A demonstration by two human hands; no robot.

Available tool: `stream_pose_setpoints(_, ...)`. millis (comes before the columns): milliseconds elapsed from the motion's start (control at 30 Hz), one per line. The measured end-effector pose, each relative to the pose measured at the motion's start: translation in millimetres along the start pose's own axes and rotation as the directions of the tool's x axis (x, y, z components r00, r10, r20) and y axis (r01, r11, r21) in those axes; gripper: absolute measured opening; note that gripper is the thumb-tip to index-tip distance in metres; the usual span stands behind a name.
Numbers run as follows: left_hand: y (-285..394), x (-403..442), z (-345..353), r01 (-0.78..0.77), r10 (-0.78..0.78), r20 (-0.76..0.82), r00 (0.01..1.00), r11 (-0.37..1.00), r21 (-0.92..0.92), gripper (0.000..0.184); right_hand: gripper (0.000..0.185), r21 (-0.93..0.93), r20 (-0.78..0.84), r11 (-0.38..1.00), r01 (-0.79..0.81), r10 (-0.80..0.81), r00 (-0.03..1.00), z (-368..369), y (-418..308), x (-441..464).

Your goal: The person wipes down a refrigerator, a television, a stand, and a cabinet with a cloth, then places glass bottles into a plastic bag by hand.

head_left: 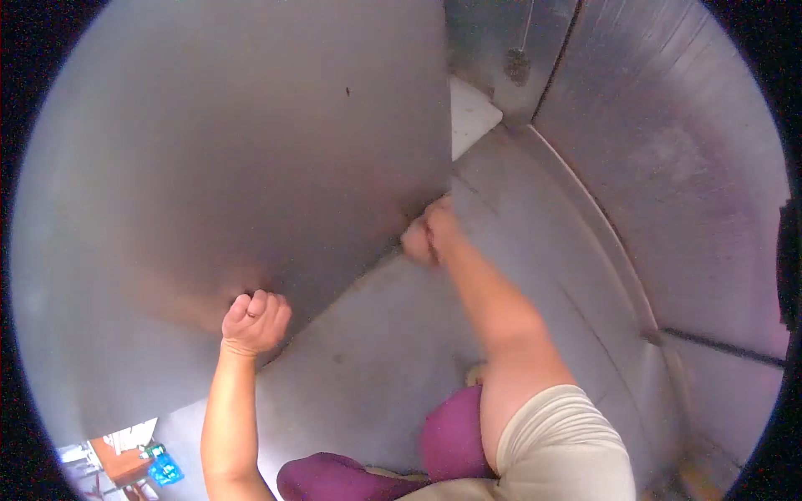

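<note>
Grey panel [251, 167], metallic, fills my upper left. Left hand [257, 322], fingers curled, against its lower part; right hand [430, 234], blurred, curled at its lower edge. Hands apart; I cannot tell whether either grips. Beyond: grey floor [376, 334], white slab [474, 119], metal wall [677, 159] rightward.

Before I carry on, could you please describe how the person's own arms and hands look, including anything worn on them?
The left hand and right hand are both ungloved, though the right one is blurred, hiding finer detail. A short, creased, pale beige sleeve covers the top of the right arm, which is bare below it. The left arm shows no sleeve.
</note>
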State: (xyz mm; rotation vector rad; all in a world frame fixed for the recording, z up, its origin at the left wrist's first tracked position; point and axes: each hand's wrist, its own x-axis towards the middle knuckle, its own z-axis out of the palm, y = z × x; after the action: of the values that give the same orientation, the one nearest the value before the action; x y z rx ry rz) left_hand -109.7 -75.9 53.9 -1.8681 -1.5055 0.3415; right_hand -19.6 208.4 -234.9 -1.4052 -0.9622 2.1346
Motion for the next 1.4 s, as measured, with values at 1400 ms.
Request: stream_pose_setpoints(1400, 62.5, -186.4, -36.8, 0.382, -0.351, 0.158, 0.923, 0.780, -0.496, 0.014, 0.040, 0.083, 0.128, 0.975, 0.205, -0.214, 0.968, 163.4, 65.7, -214.0)
